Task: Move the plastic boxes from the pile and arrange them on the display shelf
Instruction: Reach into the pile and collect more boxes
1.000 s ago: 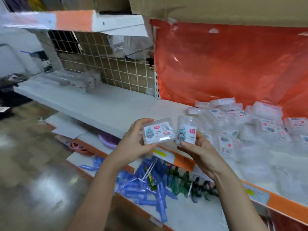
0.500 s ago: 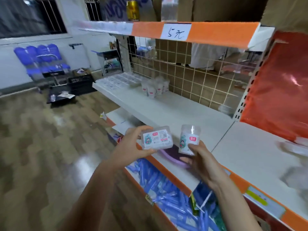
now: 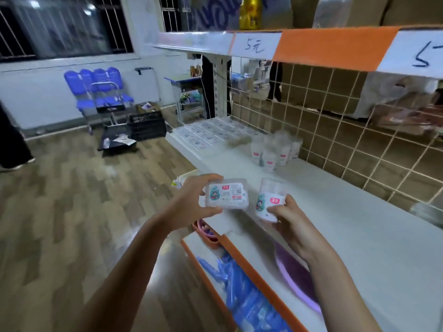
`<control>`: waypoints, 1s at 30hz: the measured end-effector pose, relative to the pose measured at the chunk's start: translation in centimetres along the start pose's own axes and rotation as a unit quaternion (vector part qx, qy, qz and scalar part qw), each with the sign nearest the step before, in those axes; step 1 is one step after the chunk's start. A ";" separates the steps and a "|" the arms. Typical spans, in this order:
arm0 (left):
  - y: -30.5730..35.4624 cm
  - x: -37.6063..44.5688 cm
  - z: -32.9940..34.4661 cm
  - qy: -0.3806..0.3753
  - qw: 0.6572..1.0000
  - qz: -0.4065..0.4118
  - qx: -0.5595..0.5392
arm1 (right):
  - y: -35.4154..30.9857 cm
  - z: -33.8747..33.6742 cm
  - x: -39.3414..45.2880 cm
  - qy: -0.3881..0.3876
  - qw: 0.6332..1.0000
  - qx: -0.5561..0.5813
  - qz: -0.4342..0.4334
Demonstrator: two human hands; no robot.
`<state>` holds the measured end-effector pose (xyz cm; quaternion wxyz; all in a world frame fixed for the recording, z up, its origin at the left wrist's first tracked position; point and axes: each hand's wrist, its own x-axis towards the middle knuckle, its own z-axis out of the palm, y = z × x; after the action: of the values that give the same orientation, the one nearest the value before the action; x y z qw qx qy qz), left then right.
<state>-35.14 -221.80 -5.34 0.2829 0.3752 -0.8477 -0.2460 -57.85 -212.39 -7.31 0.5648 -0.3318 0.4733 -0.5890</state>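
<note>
over the white shelf [image 3: 335, 212] edge, left hand [image 3: 189, 202] grips a flat box [image 3: 226, 197] lying crosswise, label up, right hand [image 3: 291, 222] holds an upright tub [image 3: 269, 202], red logo unreadable, "5元" tag [image 3: 254, 46] above.

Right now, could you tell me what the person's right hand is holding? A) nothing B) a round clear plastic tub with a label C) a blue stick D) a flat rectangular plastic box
B: the right hand grips a round clear tub with a label, while the left hand holds the flat rectangular box.
</note>
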 end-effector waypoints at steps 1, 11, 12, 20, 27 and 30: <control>-0.7 1.5 -0.4 0.000 1.000 0.008 0.006 | -0.5 0.3 1.6 0.000 1.000 -0.007 -0.005; -6.5 11.9 -2.5 -0.073 0.997 0.020 0.026 | -2.0 2.3 13.0 0.029 0.999 -0.009 -0.012; -7.1 12.7 -2.7 -0.086 0.996 0.022 0.028 | -1.8 2.5 13.7 0.034 0.999 -0.006 -0.014; -12.4 21.4 -3.5 -0.179 0.982 0.066 -0.007 | -1.1 4.1 19.3 0.107 0.993 0.010 -0.049; -15.6 28.0 -3.5 -0.259 0.955 0.147 0.001 | 0.1 6.4 22.2 0.182 0.980 0.007 -0.079; -16.9 29.8 -2.8 -0.287 0.940 0.183 0.002 | 0.5 7.4 22.7 0.217 0.972 -0.036 -0.083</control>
<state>-41.47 -255.56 -5.16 0.0672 0.1278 -0.9473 -0.2860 -54.10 -235.95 -8.58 0.3852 -0.2541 0.5763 -0.6745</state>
